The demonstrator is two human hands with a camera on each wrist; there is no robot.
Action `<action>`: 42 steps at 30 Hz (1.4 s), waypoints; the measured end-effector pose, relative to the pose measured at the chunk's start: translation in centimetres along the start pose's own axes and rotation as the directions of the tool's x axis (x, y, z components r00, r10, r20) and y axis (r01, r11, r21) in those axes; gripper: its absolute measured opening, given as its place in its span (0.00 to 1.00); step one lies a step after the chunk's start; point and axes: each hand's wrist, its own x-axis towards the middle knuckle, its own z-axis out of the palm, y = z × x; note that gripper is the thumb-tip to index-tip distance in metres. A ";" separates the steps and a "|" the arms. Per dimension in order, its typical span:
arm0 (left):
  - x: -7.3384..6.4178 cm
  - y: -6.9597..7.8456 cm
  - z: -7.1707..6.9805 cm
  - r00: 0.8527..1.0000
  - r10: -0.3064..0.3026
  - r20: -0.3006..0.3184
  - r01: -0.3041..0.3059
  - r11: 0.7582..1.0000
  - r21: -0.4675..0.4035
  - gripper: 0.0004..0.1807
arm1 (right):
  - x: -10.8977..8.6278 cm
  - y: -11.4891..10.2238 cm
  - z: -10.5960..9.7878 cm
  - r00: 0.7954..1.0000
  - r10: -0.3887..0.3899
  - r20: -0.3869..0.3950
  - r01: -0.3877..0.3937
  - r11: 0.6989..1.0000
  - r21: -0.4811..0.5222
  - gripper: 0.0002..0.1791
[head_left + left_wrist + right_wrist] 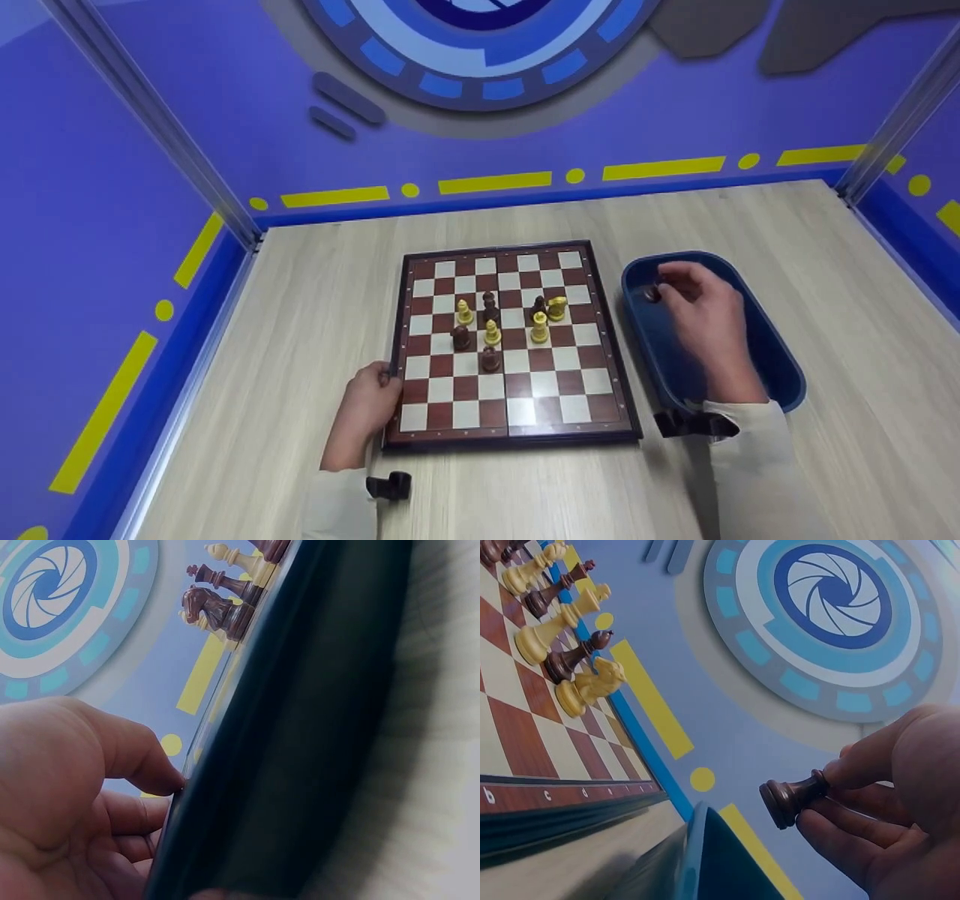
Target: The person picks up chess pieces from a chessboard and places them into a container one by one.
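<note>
My right hand point(703, 311) pinches a dark brown chess piece point(789, 799) over the far part of a dark blue plastic bin point(664, 352). The piece tilts with its round base pointing away from the fingertips, which hide its top. On the left, my left hand point(369, 401) grips the side edge of a brown-and-white chessboard point(465, 415). One fingertip lies on the board's upper edge in the left wrist view, with the other fingers curled against its side. Yellow and dark pieces stand mid-board, among them a yellow knight point(556, 308) and a dark knight point(214, 611).
The board and bin stand side by side on a light wood table point(315, 300), with a narrow strip between them. Blue panels point(480, 161) with yellow marks close in the back and both sides. A dark bishop point(574, 656) stands beside the yellow knight.
</note>
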 end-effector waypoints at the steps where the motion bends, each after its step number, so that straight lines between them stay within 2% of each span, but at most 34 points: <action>1: 0.0 0.0 0.0 1.000 -0.002 0.001 0.002 1.000 0.000 0.18 | 0.0 0.0 0.0 1.000 0.005 0.000 -0.005 1.000 -0.005 0.12; 12: -0.2 0.0 -0.2 1.000 0.001 0.003 -0.001 1.000 -0.003 0.19 | 0.1 0.0 -0.5 0.999 -0.001 -0.043 -0.001 0.999 -0.038 0.13; 26: 0.0 -0.1 -0.1 1.000 -0.006 -0.001 0.006 1.000 0.005 0.18 | -0.1 0.0 0.1 0.999 -0.012 -0.029 0.010 0.998 -0.064 0.12; 33: -0.1 -0.1 -0.1 1.000 0.014 -0.008 -0.014 1.000 0.007 0.18 | -0.1 -0.3 1.0 0.996 -0.062 -0.064 0.062 0.998 -0.017 0.12; 42: 0.0 -0.1 -0.1 1.000 -0.001 -0.006 0.001 1.000 -0.002 0.18 | -0.4 -0.9 2.7 0.986 -0.137 -0.097 0.136 0.991 -0.011 0.13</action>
